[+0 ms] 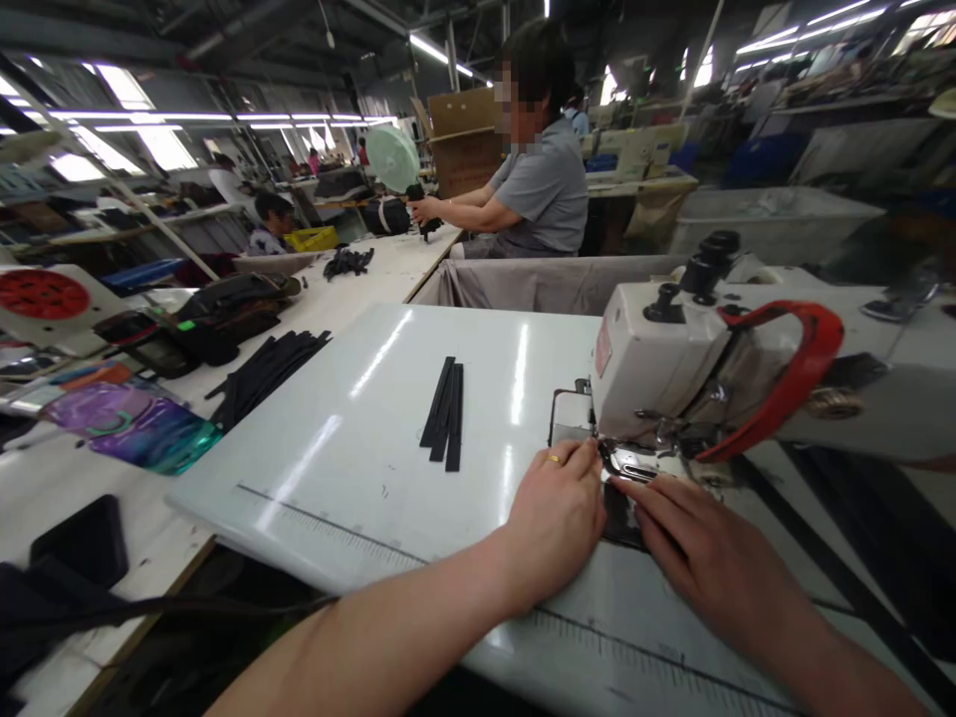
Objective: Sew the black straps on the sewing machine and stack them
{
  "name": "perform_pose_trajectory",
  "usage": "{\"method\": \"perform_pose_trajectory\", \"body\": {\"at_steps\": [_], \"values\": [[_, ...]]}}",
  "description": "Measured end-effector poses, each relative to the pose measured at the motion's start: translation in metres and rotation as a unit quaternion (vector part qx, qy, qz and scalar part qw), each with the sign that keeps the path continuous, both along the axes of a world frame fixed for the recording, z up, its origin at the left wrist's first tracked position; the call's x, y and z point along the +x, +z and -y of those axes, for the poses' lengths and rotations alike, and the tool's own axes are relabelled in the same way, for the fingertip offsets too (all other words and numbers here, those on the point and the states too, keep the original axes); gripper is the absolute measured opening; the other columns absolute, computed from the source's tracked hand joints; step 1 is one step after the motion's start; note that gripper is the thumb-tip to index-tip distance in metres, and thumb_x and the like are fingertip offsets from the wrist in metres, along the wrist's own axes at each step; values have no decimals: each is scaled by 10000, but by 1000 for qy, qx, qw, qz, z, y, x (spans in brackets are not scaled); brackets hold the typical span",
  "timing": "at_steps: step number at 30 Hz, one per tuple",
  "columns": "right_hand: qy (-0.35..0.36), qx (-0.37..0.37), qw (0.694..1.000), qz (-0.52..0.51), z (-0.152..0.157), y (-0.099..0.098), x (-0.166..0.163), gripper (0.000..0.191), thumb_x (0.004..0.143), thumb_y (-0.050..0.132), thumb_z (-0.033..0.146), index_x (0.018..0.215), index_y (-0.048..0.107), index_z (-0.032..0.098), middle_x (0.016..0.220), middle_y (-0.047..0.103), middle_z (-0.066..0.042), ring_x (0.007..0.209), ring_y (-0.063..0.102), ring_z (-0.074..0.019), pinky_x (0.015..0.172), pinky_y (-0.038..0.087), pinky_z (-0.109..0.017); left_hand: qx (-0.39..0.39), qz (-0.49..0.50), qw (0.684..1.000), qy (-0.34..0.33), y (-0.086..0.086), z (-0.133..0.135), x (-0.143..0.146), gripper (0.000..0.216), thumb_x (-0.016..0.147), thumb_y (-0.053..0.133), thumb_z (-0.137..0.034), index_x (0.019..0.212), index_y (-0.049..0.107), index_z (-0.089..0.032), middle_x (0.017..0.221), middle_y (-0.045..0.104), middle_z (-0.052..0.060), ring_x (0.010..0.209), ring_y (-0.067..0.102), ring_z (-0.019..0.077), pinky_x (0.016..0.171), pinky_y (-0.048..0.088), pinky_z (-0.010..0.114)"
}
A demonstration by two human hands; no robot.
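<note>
White glossy table (336,448), ruler marks along near edge. Cream sewing machine (672,368) at right edge, red curved guard (792,378) on its front. Beyond far edge, a person in grey shirt (545,189), seated at another bench. Close to near edge, left hand (557,518) and right hand (702,558), both flat; grip of each wide, fingers stretched, pressing down rather than clasping. Mid-table, neat stack of black strips (445,413), well apart from left hand. Small black fabric piece (621,518) between both hands, touching both, partly covered, right at presser foot (634,463). On left hand, gold ring (554,459).
</note>
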State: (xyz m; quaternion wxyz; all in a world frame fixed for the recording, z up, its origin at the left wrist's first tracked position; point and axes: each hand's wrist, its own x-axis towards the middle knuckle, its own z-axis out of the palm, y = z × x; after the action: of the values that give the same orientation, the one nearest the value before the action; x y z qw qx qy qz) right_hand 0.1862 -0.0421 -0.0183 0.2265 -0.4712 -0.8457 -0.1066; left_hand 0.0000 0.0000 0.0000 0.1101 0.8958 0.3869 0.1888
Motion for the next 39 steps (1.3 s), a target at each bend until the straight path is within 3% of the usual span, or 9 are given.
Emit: {"method": "perform_pose_trajectory", "body": {"at_steps": [6,9,12,17,21,25,28,39], "values": [[-10,-7,1000,-8,1,-4,3,333,982,375,275,1180,613,153,1012,672,-95,868,645,-211,755,522,-354,-21,78,997,7,-1,-6,-4,253,887,495,-126,1103,628,-129,1214,627,96,1131,529,240,1017,445,374],[-11,-4,1000,-14,1,-4,3,336,983,376,279,1182,621,163,1020,674,-94,884,647,-209,774,521,-351,-55,158,983,71,-6,-15,-6,208,822,531,-72,989,631,-146,1093,635,79,1069,540,219,995,459,352],[-8,1,1000,-14,0,-4,3,340,985,370,278,1179,624,161,1021,674,-94,888,649,-204,776,522,-347,-67,185,973,118,-12,-20,-6,264,781,544,-53,1026,594,-136,1072,611,88,1069,523,227,998,456,372],[2,17,1000,-11,-1,-3,3,333,990,367,286,1147,630,157,999,676,-92,883,651,-195,778,521,-333,-65,186,975,105,-13,-25,-5,418,795,459,0,1174,552,-152,1203,592,94,1149,494,223,1063,405,370],[-4,19,1000,-9,-1,-3,4,337,986,371,299,1155,631,167,1003,674,-90,877,655,-195,766,522,-325,-94,167,976,100,-10,-45,3,466,790,406,30,1195,576,-125,1270,576,104,1190,489,210,1089,373,318],[-4,7,1000,-13,-1,-3,4,336,984,373,304,1164,624,174,976,676,-76,851,653,-184,749,522,-314,-100,136,974,154,-9,-72,18,328,841,496,-129,1140,628,-149,1276,570,96,1188,486,242,1087,367,340],[-3,10,1000,-10,-1,-1,3,329,988,365,300,1152,620,173,969,672,-73,851,651,-181,748,521,-308,-80,104,978,163,-11,-85,27,345,799,582,-199,1136,644,-159,1300,554,91,1175,478,266,1067,379,350],[-10,15,1000,-4,0,-3,4,327,995,355,308,1146,613,177,981,670,-75,867,655,-184,760,525,-313,-107,87,976,170,-8,-87,28,320,832,561,-248,1120,689,-192,1323,549,54,1181,465,251,1052,388,326]]}}
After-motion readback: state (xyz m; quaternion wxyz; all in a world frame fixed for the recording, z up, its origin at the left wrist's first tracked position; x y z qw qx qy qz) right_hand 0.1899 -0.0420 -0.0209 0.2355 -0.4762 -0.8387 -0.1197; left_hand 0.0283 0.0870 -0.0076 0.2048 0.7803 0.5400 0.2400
